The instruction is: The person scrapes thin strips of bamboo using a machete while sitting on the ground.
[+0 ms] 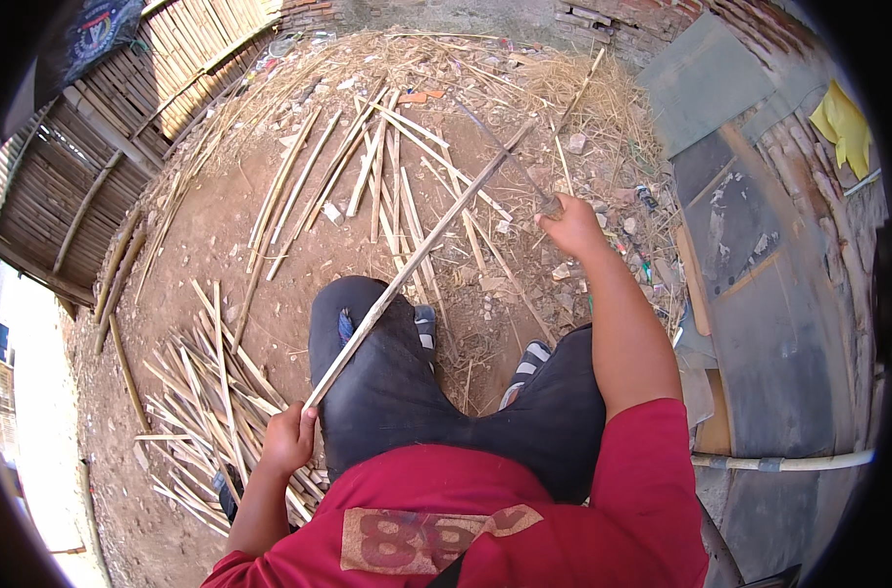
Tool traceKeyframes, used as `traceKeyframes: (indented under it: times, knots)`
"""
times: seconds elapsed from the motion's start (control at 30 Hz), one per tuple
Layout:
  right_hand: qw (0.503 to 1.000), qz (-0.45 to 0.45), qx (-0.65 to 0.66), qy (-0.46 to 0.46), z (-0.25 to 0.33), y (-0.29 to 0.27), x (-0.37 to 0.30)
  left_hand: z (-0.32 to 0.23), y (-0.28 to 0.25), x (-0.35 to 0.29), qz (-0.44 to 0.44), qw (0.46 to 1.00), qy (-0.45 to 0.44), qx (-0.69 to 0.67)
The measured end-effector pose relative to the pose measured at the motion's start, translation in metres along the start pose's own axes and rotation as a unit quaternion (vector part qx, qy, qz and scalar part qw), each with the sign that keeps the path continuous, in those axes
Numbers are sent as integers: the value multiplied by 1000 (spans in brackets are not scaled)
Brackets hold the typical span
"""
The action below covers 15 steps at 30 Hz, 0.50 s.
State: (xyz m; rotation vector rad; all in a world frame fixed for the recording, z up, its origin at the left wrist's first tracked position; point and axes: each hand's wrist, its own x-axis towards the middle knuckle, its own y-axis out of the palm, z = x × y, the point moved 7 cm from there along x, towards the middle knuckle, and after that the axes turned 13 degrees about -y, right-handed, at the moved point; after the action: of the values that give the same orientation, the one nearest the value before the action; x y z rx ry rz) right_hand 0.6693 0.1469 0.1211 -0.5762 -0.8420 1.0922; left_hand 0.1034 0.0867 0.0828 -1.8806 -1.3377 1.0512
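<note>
Left hand clasps the stick — long, straight, pale, turning grey-brown near its far end — while the right hand grips a thin-bladed tool.

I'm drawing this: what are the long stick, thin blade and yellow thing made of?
Long stick: likely wood or bamboo, rough and matte, from its pale, uneven streaks. Thin blade: probably metal, dull, being grey and narrow. Yellow thing: cloth or plastic, I can't tell; matte-looking, hanging in folds.
</note>
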Motion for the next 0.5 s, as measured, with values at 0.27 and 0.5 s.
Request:
traceKeyframes:
  times: [0.27, 0.5]
  knots:
    - [989, 123, -66, -47, 87, 6, -12, 6, 1, -6, 47, 998, -28, -23]
    - [960, 269, -27, -73, 88, 25, -11, 1, 0, -7, 7, 999, -31, -20]
